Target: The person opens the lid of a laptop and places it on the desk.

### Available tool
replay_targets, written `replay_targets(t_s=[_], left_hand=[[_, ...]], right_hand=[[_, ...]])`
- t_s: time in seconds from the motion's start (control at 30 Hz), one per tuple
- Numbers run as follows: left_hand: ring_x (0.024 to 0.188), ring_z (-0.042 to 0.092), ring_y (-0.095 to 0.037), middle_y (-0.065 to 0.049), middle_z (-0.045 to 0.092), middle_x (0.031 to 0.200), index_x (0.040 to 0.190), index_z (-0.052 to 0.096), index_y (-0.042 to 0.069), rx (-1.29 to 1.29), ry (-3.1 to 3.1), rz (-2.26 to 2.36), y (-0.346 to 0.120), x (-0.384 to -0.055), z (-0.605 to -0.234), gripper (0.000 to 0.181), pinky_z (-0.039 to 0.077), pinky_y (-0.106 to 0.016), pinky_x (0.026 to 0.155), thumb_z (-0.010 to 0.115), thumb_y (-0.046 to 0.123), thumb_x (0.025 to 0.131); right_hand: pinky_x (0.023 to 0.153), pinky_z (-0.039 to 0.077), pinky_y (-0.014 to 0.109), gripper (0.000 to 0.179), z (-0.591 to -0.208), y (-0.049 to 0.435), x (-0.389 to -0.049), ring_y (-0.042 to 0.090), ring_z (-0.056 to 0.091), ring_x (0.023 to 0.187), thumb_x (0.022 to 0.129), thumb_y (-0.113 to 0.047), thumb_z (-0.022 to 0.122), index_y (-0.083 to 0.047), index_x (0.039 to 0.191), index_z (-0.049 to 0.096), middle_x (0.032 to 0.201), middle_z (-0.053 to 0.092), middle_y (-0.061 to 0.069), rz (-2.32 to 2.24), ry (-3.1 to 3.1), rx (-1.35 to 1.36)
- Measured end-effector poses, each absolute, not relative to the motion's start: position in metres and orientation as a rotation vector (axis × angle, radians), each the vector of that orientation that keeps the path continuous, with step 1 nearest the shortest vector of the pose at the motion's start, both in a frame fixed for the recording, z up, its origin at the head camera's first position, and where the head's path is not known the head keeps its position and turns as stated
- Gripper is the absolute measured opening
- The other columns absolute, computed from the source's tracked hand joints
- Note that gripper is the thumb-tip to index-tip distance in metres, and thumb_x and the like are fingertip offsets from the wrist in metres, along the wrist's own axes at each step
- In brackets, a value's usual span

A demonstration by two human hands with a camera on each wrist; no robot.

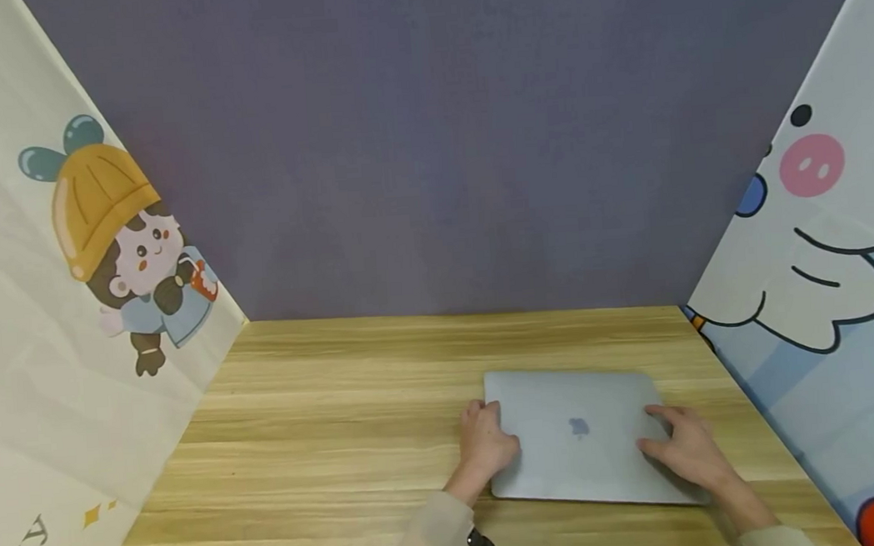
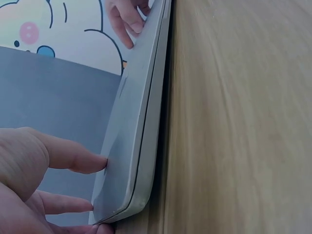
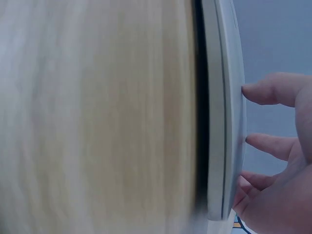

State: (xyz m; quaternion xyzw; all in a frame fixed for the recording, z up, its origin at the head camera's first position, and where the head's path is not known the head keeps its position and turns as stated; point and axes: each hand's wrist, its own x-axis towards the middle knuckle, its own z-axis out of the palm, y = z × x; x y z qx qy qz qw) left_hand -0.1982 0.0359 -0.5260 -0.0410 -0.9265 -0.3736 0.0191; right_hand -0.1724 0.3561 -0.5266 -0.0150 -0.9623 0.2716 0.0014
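A closed silver laptop (image 1: 592,468) with an apple logo (image 1: 579,426) on its lid lies flat over the wooden table. My left hand (image 1: 485,441) grips its left edge; in the left wrist view the thumb (image 2: 85,161) presses on the lid and other fingers go round the corner. At the right side, my right hand (image 1: 686,450) holds the laptop by its edge. There the right wrist view has the thumb (image 3: 270,89) and a finger on the lid, with more fingers curled at the edge. Fingertips beneath the laptop are hidden.
The wooden table (image 1: 327,447) extends to the left of the laptop. A plain grey-blue panel (image 1: 430,156) stands behind it. White sheets printed with cartoon figures hang along the left side (image 1: 27,331) and the right side (image 1: 859,297).
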Motion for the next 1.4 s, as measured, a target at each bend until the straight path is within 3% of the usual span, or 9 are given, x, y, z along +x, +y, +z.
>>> replay_targets(t_s=[0.97, 1.4], left_hand=[[0.107, 0.053, -0.043, -0.024, 0.061, 0.118, 0.121, 0.067, -0.009, 0.019, -2.809, -1.197, -0.015, -0.199, -0.521, 0.063, 0.05, -0.049, 0.092, 0.07, -0.005, 0.058], [0.113, 0.051, -0.044, -0.026, 0.06, 0.119, 0.122, 0.065, -0.011, 0.077, -2.786, -1.253, -0.04, -0.201, -0.521, 0.063, 0.048, -0.053, 0.098, 0.071, -0.007, 0.059]], right_hand=[[0.097, 0.039, 0.072, 0.07, -0.526, 0.293, -0.177, 0.06, 0.035, 0.125, 0.081, -0.02, 0.075, 0.012, 0.138, 0.051, 0.137, 0.038, 0.044, 0.939, -3.033, -0.127], [0.099, 0.038, 0.071, 0.071, -0.526, 0.266, -0.179, 0.058, 0.033, 0.127, 0.078, -0.018, 0.076, 0.012, 0.137, 0.051, 0.138, 0.038, 0.042, 0.988, -3.016, -0.142]])
